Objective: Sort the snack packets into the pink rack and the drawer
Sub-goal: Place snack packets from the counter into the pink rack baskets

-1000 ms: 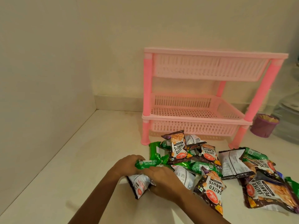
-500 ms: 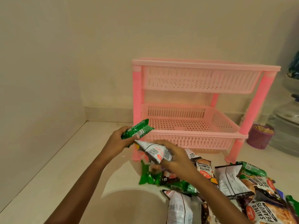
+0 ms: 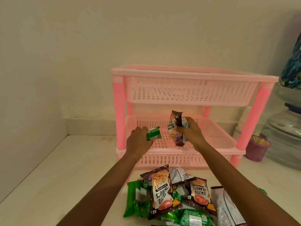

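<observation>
A pink two-tier rack (image 3: 193, 74) stands against the back wall. My left hand (image 3: 138, 142) grips a small green packet (image 3: 153, 133) at the front left of the lower tier (image 3: 216, 137). My right hand (image 3: 189, 130) holds a salted peanuts packet (image 3: 175, 126) upright over the middle of that tier. A heap of snack packets (image 3: 172, 201), brown peanut ones and green ones, lies on the counter in front of the rack, between my forearms. No drawer is in view.
A wall closes the left side, meeting the counter at a corner. Right of the rack stand a small purple cup (image 3: 257, 149) of sticks and a large clear water jar (image 3: 283, 137). A blue patterned object (image 3: 291, 62) sits above the jar.
Both hands lifted from the heap and moved forward to the rack's lower tier, each carrying its packet. The camera view shifted closer to the rack.
</observation>
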Demonstrator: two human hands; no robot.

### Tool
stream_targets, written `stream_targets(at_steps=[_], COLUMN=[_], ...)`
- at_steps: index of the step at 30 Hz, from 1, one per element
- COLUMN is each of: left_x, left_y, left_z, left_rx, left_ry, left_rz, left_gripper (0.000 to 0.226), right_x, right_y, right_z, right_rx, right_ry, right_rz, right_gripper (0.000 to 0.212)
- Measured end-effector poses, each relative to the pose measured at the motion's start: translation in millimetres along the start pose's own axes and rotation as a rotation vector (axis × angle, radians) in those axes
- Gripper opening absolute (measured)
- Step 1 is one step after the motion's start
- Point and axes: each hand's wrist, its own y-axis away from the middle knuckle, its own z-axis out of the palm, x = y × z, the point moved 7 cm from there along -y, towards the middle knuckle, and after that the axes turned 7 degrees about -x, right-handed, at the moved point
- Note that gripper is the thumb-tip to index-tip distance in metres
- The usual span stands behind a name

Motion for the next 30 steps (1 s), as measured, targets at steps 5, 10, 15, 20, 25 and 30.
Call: stream_targets(at_steps=[5,10,15,20,25,30], left_x=[-11.7,-13.1,-10.2,-9.9,-15.1,-35.4], left_y=[-14.7,-15.1,15.0,67.5,109.4,127.2], left_z=[13.8,17.9,18.4,26.2,43.2,63.8], left_rx=[-0.004,0.041,0.151,0.238,0.260,0.159], left_ry=[-0.280,-0.248,-0.108,-0.097,-0.171,-0.132], left_rz=[-0.077,-0.045,0.063,0.126,0.200,0.094], left_gripper=[0.040,0.042,0.039,0.045,0.066,0.067], right_x=[41.5,55.4,38.8,24.5,29.4,51.9], right_y=[-24.5,-30.1,-12.8,49.7,108.2,134.6], right_z=[43.5,33.6,23.2,31.4,53.1,75.1], right_rx=[-0.241,-0.166,-0.038,0.020,-0.050,-0.163], right_ry=[-0.122,0.311,0.566,0.597,0.614,0.631], right_rz=[0.367,0.367,0.046,-0.230,-0.317,-0.163], right_gripper=[0.012,0.052,0.045,0.039,0.036,0.049])
